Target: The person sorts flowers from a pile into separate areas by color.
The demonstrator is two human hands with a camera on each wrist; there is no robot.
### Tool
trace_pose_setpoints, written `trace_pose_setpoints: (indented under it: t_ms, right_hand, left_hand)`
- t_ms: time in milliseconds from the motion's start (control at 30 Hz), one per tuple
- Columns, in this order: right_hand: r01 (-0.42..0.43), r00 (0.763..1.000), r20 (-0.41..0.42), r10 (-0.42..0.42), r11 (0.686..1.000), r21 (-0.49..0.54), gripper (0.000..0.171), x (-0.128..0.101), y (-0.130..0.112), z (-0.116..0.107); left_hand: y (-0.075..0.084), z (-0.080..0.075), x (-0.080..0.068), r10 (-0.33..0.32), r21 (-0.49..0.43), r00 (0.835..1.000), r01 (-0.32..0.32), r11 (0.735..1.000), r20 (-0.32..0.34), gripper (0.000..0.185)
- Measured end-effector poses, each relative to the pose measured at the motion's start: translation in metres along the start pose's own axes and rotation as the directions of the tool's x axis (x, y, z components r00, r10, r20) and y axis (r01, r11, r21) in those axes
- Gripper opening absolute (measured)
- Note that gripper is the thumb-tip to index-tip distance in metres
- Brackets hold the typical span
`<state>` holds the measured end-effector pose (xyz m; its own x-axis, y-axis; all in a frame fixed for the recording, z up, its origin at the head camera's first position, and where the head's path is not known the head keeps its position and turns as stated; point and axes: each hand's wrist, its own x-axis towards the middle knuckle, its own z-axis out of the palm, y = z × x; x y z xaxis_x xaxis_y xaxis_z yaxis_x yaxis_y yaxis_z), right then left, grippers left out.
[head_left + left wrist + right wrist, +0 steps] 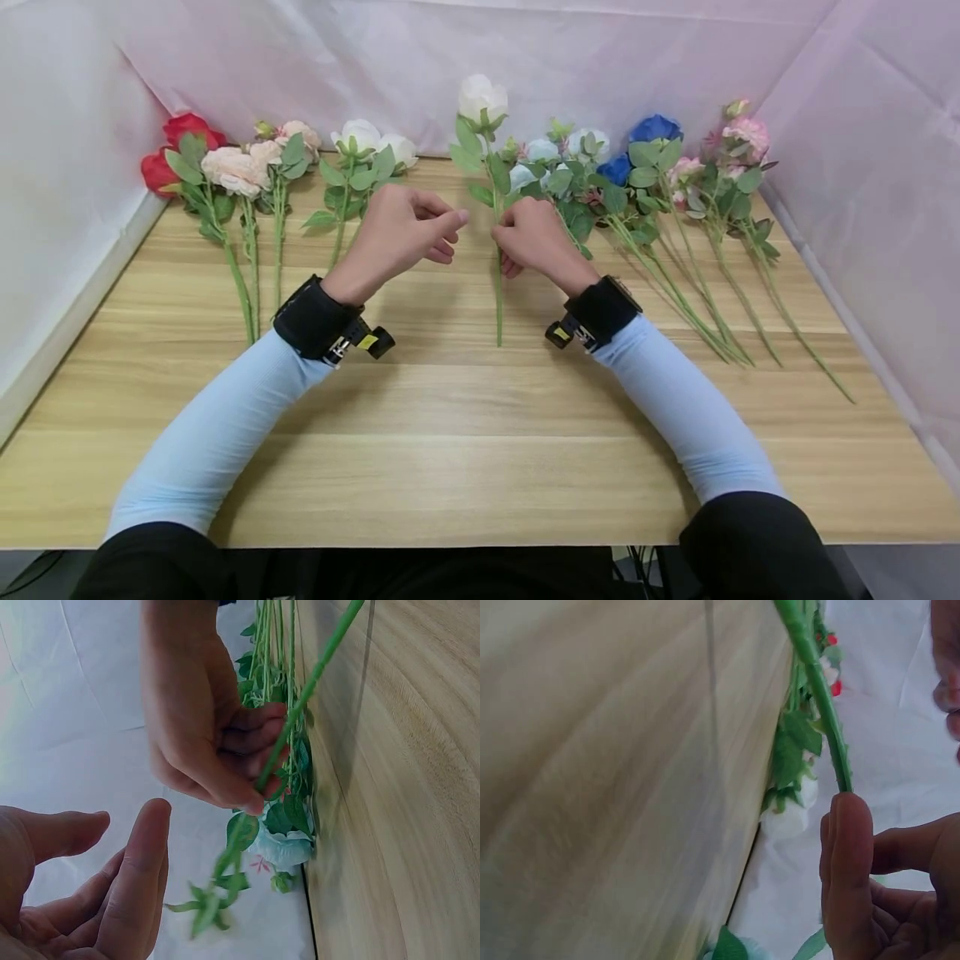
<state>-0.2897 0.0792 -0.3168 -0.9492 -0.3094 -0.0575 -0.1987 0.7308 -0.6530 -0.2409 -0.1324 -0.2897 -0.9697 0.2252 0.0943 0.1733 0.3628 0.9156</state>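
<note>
a person's right hand (538,242) pinches the thin green stem (498,312) of a single white rose-shaped flower (482,102) between thumb and fingertips, the other fingers curled in. the left hand (401,229) is loosely half-unfolded, thumb apart from the forefinger, with nothing in its grasp; it hovers just beside the stem. the flower is near the middle of the pale wood-grain worktop (480,475), its bloom towards the far edge and its cut end towards the near edge; the wrist views show the stem raised off the wood.

to the left along the far edge lie two red roses (193,131) by the far-left corner, then pale pink ruffled blooms (238,169), then a pair of white roses (358,136) near the left hand. to the right are pale blue blooms (543,151), deep blue roses (655,128) and, nearest the far-right corner, pink clustered flowers (747,136), their stems slanting towards the right edge. white cloth (570,58) rises behind the far edge. both wrists wear black straps (313,318) over light blue sleeves (217,433).
</note>
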Motion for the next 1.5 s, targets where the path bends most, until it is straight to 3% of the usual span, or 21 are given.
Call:
trace_pose_setpoints:
  t_ms: [300, 567, 733, 933, 1200, 1500]
  right_hand:
    - [-0.164, 0.983, 0.06, 0.172, 0.979, -0.124, 0.026, 0.041, 0.002, -0.007]
    - [-0.179, 0.96, 0.151, 0.234, 0.935, -0.306, 0.03, 0.055, 0.001, -0.009]
    - [-0.164, 0.957, 0.17, 0.235, 0.921, -0.353, 0.035, 0.056, 0.005, -0.006]
    - [-0.16, 0.97, 0.122, 0.212, 0.927, -0.339, 0.032, 0.055, 0.008, 0.0]
    - [-0.178, 0.97, 0.098, 0.223, 0.922, -0.344, 0.03, 0.052, 0.009, 0.005]
    - [-0.092, 0.995, -0.005, 0.101, 0.881, -0.464, 0.045, 0.041, 0.009, 0.005]
  left_hand:
    - [0.002, -0.001, 0.001, -0.011, 0.033, 1.0, 0.012, 0.999, -0.005, 0.022]
    - [-0.002, 0.0, 0.002, -0.027, 0.034, 0.999, 0.026, 0.999, 0.027, 0.023]
    - [-0.003, 0.0, 0.001, -0.02, 0.042, 0.999, 0.019, 0.999, 0.034, 0.023]
    - [-0.003, 0.001, 0.001, -0.016, 0.06, 0.999, 0.013, 0.998, 0.05, 0.023]
    - [-0.004, 0.001, 0.001, -0.015, 0.073, 0.998, 0.012, 0.997, 0.053, 0.023]
    - [-0.008, 0.001, 0.002, 0.016, 0.108, 0.998, -0.022, 0.994, 0.056, 0.023]
